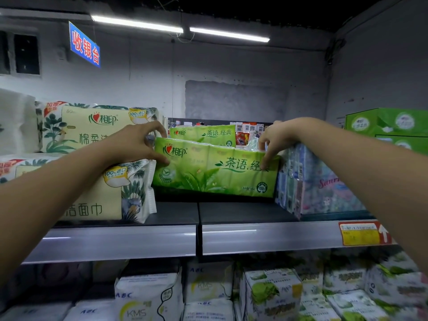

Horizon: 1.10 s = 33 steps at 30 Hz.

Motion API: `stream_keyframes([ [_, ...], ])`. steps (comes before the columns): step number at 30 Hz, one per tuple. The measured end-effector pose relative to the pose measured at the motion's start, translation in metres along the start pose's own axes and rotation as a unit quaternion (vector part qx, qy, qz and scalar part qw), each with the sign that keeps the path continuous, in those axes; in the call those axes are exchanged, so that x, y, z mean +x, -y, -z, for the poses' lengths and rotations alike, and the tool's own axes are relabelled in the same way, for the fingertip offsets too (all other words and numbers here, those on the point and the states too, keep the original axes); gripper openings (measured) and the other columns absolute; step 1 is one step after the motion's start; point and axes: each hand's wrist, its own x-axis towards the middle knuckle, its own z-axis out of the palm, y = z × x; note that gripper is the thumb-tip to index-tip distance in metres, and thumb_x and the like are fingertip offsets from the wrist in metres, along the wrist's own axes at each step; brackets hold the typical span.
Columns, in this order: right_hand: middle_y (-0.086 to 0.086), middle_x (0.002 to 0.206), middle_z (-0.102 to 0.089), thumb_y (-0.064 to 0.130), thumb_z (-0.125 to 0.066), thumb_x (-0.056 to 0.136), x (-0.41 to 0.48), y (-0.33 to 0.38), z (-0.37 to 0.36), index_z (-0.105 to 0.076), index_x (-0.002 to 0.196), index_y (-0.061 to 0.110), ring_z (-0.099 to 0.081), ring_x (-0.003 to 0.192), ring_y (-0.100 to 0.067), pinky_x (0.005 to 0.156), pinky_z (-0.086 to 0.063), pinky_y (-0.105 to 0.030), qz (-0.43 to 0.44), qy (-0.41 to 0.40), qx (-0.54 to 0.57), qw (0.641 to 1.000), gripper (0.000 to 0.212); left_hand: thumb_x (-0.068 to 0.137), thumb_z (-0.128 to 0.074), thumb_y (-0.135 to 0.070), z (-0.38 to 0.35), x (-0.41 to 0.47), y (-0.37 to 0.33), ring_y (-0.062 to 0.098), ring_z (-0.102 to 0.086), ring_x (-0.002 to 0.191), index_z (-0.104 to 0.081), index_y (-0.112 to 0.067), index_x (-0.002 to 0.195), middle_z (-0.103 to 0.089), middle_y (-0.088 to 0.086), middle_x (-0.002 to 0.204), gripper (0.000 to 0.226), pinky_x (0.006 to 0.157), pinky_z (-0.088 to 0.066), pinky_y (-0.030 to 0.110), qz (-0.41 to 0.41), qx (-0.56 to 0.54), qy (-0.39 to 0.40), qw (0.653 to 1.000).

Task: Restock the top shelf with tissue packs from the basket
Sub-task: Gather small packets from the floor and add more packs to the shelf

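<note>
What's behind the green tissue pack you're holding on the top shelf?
A second green pack of the same design stands behind the front green pack; only its upper part shows. Its lower part and whatever sits low down there are covered.

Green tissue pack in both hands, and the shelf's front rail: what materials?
Green tissue pack: thin glossy plastic film, it seems; creases and soft glints across the print. Shelf front rail: smooth grey, semi-gloss, streaked highlights; painted metal or plastic strip, cannot tell which.
</note>
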Motion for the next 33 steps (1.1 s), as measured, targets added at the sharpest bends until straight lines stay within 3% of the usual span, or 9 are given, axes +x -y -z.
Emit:
stream_keyframes([
  [6, -0.004, 0.122, -0.056, 0.064, -0.067, 0.071, 0.001, 0.003, 0.000, -0.059, 0.120, 0.019, -0.042, 0.100, -0.019, 0.079, -0.036, -0.032, 0.010, 0.012, -0.029, 0.999, 0.067, 0.065, -0.083, -0.037, -0.002, 0.004, 0.000, 0.019, -0.054, 0.097, -0.065, -0.024, 0.088, -0.057, -0.007, 0.087, 0.032, 0.077, -0.034, 0.027, 0.034, 0.015, 0.022, 0.999],
  [11, -0.009, 0.130, -0.054, 0.066, -0.062, 0.074, 0.001, 0.006, 0.000, -0.057, 0.124, 0.017, -0.041, 0.122, -0.031, 0.082, -0.035, -0.035, 0.013, 0.025, -0.072, 0.997, 0.070, 0.065, -0.083, -0.036, -0.003, 0.003, 0.001, 0.016, -0.054, 0.087, -0.071, -0.015, 0.084, -0.061, -0.004, 0.085, 0.031, 0.070, -0.037, 0.029, 0.035, 0.006, 0.021, 0.999],
  [16, -0.006, 0.128, -0.054, 0.068, -0.061, 0.073, 0.000, 0.007, -0.001, -0.058, 0.123, 0.019, -0.040, 0.120, -0.027, 0.082, -0.036, -0.035, 0.015, 0.026, -0.082, 0.996, 0.070, 0.067, -0.081, -0.038, -0.002, 0.007, 0.003, 0.013, -0.055, 0.082, -0.075, -0.014, 0.074, -0.066, 0.000, 0.084, 0.027, 0.064, -0.038, 0.028, 0.028, 0.009, 0.048, 0.998],
  [19, -0.010, 0.131, -0.054, 0.063, -0.064, 0.075, 0.000, 0.006, -0.002, -0.058, 0.125, 0.013, -0.046, 0.110, -0.027, 0.095, -0.040, -0.040, 0.019, 0.033, -0.047, 0.998, 0.072, 0.068, -0.081, -0.037, -0.002, 0.006, 0.002, 0.013, -0.055, 0.080, -0.075, -0.015, 0.071, -0.067, 0.000, 0.084, 0.023, 0.063, -0.036, 0.027, 0.025, 0.008, 0.050, 0.998],
  [22, -0.004, 0.120, -0.053, 0.056, -0.066, 0.079, -0.004, 0.006, 0.000, -0.058, 0.123, 0.016, -0.038, 0.101, -0.016, 0.086, -0.039, -0.038, 0.027, 0.022, 0.015, 0.999, 0.060, 0.068, -0.080, -0.043, -0.004, 0.002, 0.003, 0.022, -0.058, 0.082, -0.075, -0.014, 0.073, -0.068, 0.007, 0.084, 0.030, 0.068, -0.039, 0.030, 0.021, 0.009, 0.021, 1.000],
  [26, 0.004, 0.100, -0.051, 0.053, -0.064, 0.081, -0.005, 0.002, 0.001, -0.060, 0.107, 0.014, -0.041, 0.097, -0.015, 0.076, -0.034, -0.030, 0.038, 0.001, 0.066, 0.997, 0.047, 0.073, -0.075, -0.048, -0.006, -0.003, 0.002, 0.018, -0.054, 0.065, -0.072, -0.015, 0.066, -0.065, 0.006, 0.067, 0.034, 0.058, -0.037, 0.029, -0.006, 0.055, -0.056, 0.997],
  [29, 0.007, 0.089, -0.053, 0.052, -0.066, 0.079, -0.003, 0.001, 0.000, -0.061, 0.090, 0.014, -0.043, 0.086, -0.010, 0.078, -0.034, -0.030, 0.043, 0.008, 0.079, 0.996, 0.040, 0.080, -0.071, -0.042, -0.006, -0.004, 0.003, 0.024, -0.058, 0.063, -0.072, -0.009, 0.066, -0.066, 0.009, 0.065, 0.035, 0.060, -0.044, 0.035, -0.031, 0.074, -0.076, 0.994],
  [33, 0.010, 0.086, -0.056, 0.050, -0.067, 0.079, -0.001, -0.001, 0.000, -0.065, 0.080, 0.018, -0.050, 0.084, -0.007, 0.084, -0.036, -0.030, 0.048, 0.017, 0.112, 0.992, 0.032, 0.087, -0.065, -0.039, -0.007, -0.002, 0.005, 0.022, -0.051, 0.057, -0.070, -0.009, 0.063, -0.064, 0.013, 0.064, 0.038, 0.057, -0.037, 0.030, -0.034, 0.063, -0.065, 0.995],
])
